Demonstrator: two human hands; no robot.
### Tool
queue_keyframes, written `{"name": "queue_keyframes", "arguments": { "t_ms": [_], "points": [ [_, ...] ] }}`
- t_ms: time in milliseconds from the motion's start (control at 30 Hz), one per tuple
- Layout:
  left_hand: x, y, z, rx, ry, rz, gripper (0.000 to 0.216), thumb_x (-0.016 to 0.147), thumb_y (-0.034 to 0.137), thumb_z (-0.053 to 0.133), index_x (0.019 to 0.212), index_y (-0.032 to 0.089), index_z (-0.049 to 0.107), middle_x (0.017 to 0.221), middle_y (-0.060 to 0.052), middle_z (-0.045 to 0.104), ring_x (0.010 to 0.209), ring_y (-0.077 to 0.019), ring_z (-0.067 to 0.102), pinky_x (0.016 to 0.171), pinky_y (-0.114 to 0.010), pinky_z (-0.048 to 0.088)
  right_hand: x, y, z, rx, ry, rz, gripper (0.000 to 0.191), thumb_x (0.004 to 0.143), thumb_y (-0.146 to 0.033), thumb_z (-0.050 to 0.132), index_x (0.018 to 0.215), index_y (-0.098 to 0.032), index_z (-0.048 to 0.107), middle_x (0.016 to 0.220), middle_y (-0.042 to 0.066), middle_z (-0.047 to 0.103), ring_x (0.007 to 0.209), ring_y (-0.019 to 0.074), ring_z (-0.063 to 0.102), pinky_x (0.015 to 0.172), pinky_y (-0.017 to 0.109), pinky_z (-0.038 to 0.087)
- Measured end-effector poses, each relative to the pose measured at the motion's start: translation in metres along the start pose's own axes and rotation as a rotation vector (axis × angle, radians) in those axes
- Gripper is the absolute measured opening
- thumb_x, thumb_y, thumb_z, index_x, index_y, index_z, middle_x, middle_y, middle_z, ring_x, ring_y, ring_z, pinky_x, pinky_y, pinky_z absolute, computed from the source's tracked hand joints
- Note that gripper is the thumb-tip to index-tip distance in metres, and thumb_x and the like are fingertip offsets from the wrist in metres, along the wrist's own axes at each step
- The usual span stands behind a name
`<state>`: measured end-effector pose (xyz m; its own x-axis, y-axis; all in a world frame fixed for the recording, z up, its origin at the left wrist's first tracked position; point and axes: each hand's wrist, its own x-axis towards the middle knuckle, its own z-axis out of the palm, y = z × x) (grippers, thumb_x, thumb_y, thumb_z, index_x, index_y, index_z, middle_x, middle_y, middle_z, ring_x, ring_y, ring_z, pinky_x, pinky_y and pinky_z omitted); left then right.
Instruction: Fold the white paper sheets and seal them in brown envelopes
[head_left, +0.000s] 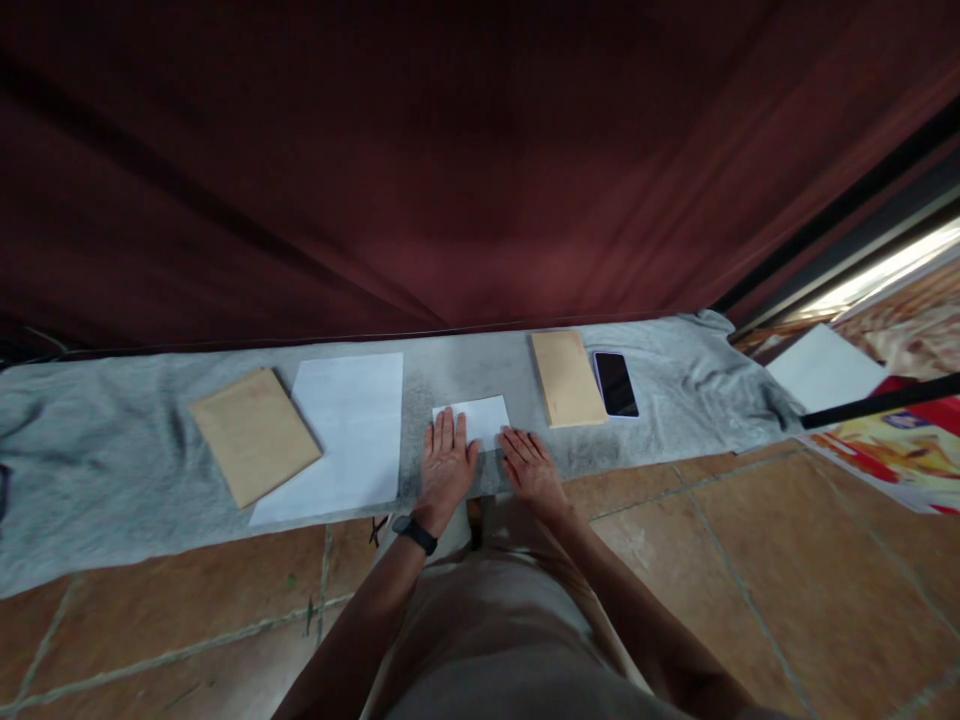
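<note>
A small white piece of paper [486, 420], perhaps folded, lies flat on the grey cloth [465, 360] in front of me. My left hand [447, 460] rests flat with its fingers stretched out over the paper's left part. At the lower right corner of the paper is my right hand [531, 468], palm down, its fingers extended and the fingertips at the edge. Neither hand grips anything. Parts of the paper are hidden under the left fingers.
Left of me, large white sheets [360, 430] lie partly under a brown envelope [255, 435]. To the right are a tan envelope or packet [568, 378] and a phone [617, 384]. A dark red curtain [465, 180] hangs behind the surface. Colourful packaging [900, 450] sits far right.
</note>
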<state>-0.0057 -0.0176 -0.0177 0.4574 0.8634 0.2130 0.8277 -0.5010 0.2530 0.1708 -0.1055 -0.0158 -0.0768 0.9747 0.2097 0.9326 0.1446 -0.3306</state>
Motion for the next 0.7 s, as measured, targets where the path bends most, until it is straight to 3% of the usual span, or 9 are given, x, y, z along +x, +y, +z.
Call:
{"name": "queue_keyframes", "arguments": {
  "t_ms": [167, 267, 500, 700],
  "points": [
    [0.006, 0.024, -0.003, -0.057, -0.144, 0.226, 0.049, 0.106, 0.028, 0.03, 0.151, 0.019, 0.047, 0.163, -0.007, 0.04, 0.154, -0.0261, 0.029, 0.127, -0.052, 0.025, -0.004, 0.0, 0.001, -0.008, -0.01, 0.009, 0.045, 0.106, -0.025, 0.042, 0.148, -0.016, 0.053, 0.155, 0.008, 0.05, 0.144, 0.0244, 0.046, 0.125, 0.047, 0.031],
    [0.008, 0.031, -0.004, -0.049, -0.171, 0.286, 0.048, 0.106, 0.03, 0.032, 0.15, 0.019, 0.048, 0.162, -0.006, 0.041, 0.154, -0.0256, 0.03, 0.127, -0.053, 0.023, -0.01, 0.001, 0.001, -0.015, -0.002, -0.001, 0.046, 0.106, -0.024, 0.041, 0.149, -0.014, 0.051, 0.154, 0.009, 0.052, 0.144, 0.0238, 0.047, 0.125, 0.047, 0.032],
    [-0.012, 0.004, -0.01, 0.019, -0.112, 0.209, 0.058, 0.106, 0.041, 0.034, 0.155, 0.01, 0.04, 0.162, -0.014, 0.039, 0.154, -0.0267, 0.03, 0.127, -0.048, 0.025, -0.018, 0.003, -0.001, -0.006, 0.014, -0.023, 0.048, 0.106, -0.026, 0.039, 0.152, -0.014, 0.046, 0.156, 0.008, 0.05, 0.145, 0.0238, 0.045, 0.125, 0.047, 0.031],
    [-0.034, -0.025, -0.017, 0.038, -0.055, 0.088, 0.067, 0.104, 0.045, 0.038, 0.157, 0.004, 0.034, 0.162, -0.021, 0.036, 0.153, -0.0312, 0.031, 0.125, -0.052, 0.028, -0.018, 0.005, -0.001, 0.019, 0.018, -0.028, 0.05, 0.105, -0.024, 0.041, 0.154, -0.017, 0.045, 0.156, 0.008, 0.05, 0.144, 0.024, 0.046, 0.125, 0.047, 0.032]
  ]
}}
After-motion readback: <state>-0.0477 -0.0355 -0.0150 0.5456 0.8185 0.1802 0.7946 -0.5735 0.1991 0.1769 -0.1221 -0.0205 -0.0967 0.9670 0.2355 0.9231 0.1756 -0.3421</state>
